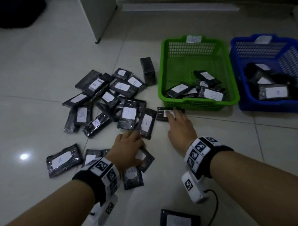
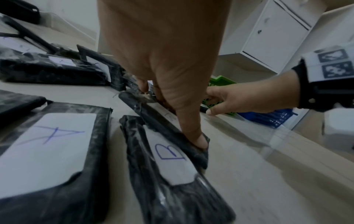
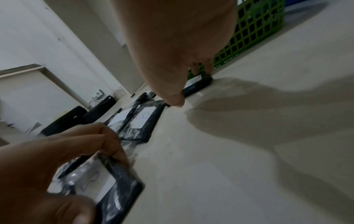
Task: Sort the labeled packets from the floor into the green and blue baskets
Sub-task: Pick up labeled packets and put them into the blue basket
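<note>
Meanwhile left hand (image 1: 127, 149) pinches a packet (image 1: 145, 158) by its edges.

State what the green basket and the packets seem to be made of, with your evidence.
Green basket: probably moulded plastic, judging by its uniform colour and lattice walls. Packets: black contents in glossy, crinkled clear film, likely plastic wrap, with matte white paper-like labels.

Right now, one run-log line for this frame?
left hand: grips floor packet | right hand: grips packet beside green basket | blue basket: partly filled
</note>
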The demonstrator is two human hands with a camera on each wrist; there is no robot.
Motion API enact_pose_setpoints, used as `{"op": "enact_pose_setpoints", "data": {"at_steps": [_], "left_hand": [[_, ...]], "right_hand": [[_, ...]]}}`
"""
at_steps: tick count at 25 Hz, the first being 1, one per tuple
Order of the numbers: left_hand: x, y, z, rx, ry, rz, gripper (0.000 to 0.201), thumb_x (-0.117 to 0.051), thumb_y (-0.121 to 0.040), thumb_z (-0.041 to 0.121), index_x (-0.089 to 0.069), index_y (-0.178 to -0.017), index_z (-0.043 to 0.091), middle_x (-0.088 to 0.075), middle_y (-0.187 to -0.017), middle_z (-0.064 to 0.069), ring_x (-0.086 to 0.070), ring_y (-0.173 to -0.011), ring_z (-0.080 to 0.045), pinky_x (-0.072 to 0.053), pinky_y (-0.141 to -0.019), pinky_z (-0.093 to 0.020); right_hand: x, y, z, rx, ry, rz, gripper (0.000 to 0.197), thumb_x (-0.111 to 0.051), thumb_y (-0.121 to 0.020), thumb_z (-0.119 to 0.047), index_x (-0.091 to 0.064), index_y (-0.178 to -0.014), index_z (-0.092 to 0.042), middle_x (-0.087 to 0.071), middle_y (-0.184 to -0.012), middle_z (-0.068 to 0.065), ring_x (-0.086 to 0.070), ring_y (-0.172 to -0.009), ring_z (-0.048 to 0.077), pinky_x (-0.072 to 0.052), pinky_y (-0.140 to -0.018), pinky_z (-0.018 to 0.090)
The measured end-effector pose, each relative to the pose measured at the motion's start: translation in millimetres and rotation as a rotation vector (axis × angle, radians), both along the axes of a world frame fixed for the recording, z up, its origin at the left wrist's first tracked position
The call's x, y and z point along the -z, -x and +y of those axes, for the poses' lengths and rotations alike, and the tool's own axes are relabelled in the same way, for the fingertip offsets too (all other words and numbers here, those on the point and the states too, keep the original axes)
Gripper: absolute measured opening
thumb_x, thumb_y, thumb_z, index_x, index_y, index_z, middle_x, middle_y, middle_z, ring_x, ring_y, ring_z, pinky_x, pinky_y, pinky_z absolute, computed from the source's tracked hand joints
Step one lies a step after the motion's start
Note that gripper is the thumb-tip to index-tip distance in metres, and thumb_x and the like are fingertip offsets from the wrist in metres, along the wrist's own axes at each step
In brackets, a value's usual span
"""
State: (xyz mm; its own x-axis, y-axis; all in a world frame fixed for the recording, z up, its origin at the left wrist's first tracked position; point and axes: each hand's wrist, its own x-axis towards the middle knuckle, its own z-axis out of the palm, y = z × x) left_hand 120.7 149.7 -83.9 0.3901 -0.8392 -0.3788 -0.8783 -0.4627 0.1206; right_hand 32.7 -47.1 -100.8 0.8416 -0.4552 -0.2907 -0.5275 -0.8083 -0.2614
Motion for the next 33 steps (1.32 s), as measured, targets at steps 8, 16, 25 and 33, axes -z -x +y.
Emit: {"op": "enact_pose_setpoints", "data": {"at_steps": [8,16,25,33], "left_hand": [[-24,-24,-25,-0.390,0.231,0.502,0.018,-0.063,-0.087,0.027,-0.055,-0.103,0.028,-0.064,-0.092,0.009,-0.059,-0.080,-0.011,-0.044,-0.068,-0.022],[-47,-43,-94,-0.817,0.920,0.989,0.028,-0.043,-0.087,-0.011,-0.048,-0.095,0.016,-0.056,-0.077,-0.002,-0.050,-0.052,-0.006,-0.042,-0.047,-0.019],[-35,-37,-126,-0.779,0.978,1.060,0.031,-0.051,-0.084,-0.013,-0.059,-0.103,0.011,-0.062,-0.091,-0.007,-0.060,-0.071,-0.017,-0.055,-0.061,-0.027],[-51,-53,-179,-0.806,1.079,1.037,0.035,-0.050,-0.092,-0.003,-0.053,-0.124,0.010,-0.063,-0.116,-0.004,-0.068,-0.085,-0.014,-0.059,-0.075,-0.028]], "right_hand": [[4,10,-11,0.020,0.063,-0.115,0.040,-0.061,-0.071,-0.012,-0.051,-0.110,-0.020,-0.052,-0.112,0.007,-0.043,-0.103,0.026,-0.035,-0.083,0.032],[-21,35,-35,0.037,-0.162,-0.291,0.037,-0.061,-0.078,-0.018,-0.051,-0.113,-0.024,-0.046,-0.116,0.001,-0.047,-0.108,0.021,-0.047,-0.082,0.036],[7,30,-21,0.162,-0.289,-0.163,0.040,-0.063,-0.083,-0.026,-0.052,-0.120,-0.016,-0.050,-0.116,0.007,-0.051,-0.108,0.025,-0.043,-0.090,0.030],[-64,27,-76,0.515,-0.343,-0.786,0.015,-0.064,-0.087,-0.024,-0.060,-0.100,-0.019,-0.061,-0.077,-0.009,-0.054,-0.062,0.008,-0.044,-0.057,0.013]]}}
